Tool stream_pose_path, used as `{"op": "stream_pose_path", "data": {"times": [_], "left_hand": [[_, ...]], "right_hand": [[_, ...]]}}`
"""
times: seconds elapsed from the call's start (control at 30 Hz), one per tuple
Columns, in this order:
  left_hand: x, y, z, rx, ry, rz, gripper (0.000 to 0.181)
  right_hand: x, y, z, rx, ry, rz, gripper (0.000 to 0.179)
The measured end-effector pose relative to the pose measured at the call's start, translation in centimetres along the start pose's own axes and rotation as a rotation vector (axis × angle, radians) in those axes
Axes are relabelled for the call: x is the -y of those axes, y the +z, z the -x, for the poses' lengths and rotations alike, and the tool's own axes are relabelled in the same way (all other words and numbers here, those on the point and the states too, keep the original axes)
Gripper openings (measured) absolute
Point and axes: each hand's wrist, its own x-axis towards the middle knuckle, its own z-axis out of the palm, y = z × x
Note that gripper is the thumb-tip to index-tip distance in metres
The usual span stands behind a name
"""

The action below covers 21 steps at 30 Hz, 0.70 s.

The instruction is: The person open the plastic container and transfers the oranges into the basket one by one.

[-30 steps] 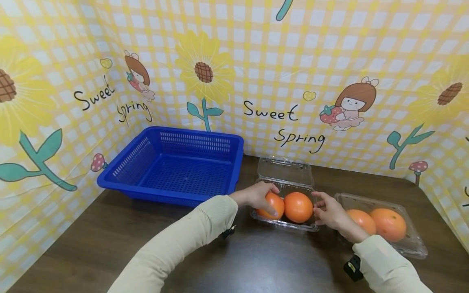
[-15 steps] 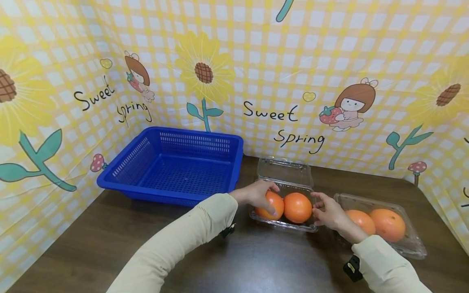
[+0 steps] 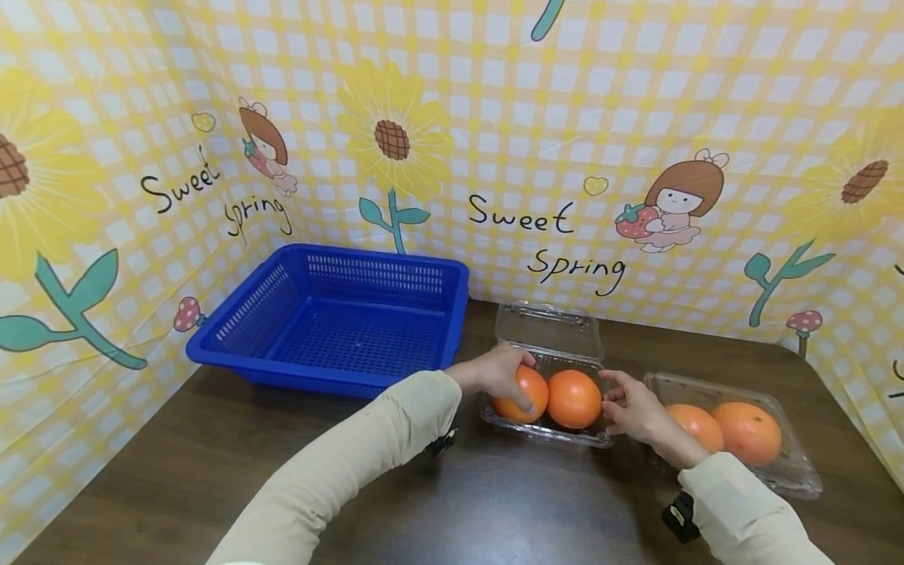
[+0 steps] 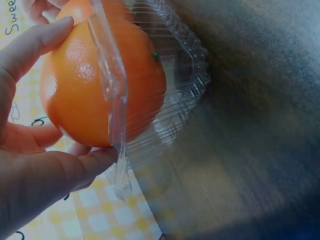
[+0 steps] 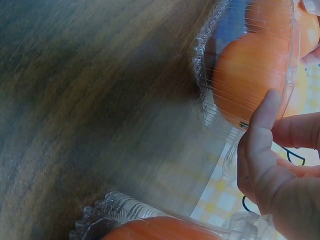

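My left hand point(image 3: 500, 373) grips the left orange point(image 4: 75, 80) in a clear plastic clamshell box point(image 3: 544, 433), thumb on one side and fingers round the other. Beside it in the same box lies a second orange point(image 3: 574, 399). At the box's right end, my right hand point(image 3: 636, 410) pinches the rim between thumb and fingers, as the right wrist view shows point(image 5: 280, 170). The box's lid point(image 3: 549, 329) is folded back toward the wall.
A blue perforated basket point(image 3: 325, 375) stands at the back left. On the right sits another clear box point(image 3: 791, 471) with two oranges point(image 3: 749, 433), partly behind the right forearm. A checked yellow cloth point(image 3: 424, 47) hangs behind the brown table point(image 3: 494, 502).
The left hand and the orange in it have shifted up very slightly. The right hand stays at the box's right end.
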Motion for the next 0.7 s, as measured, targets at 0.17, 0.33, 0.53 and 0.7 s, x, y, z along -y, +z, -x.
{"op": "stream_pose_path", "data": {"times": [0.17, 0.33, 0.53, 0.7], "left_hand": [[-0.12, -0.21, 0.00, -0.002, 0.003, -0.007, 0.064], [0.01, -0.32, 0.00, -0.002, 0.011, 0.018, 0.062], [0.35, -0.20, 0.01, -0.003, 0.033, 0.046, 0.060], [0.44, -0.11, 0.07, -0.011, 0.041, 0.045, 0.061]], "right_hand": [[0.10, 0.02, 0.05, -0.001, -0.007, 0.012, 0.048], [0.17, 0.00, -0.04, -0.007, -0.006, 0.027, 0.048], [0.22, -0.03, -0.02, -0.005, -0.003, 0.022, 0.049], [0.24, -0.03, 0.00, -0.002, 0.003, 0.018, 0.048]]}}
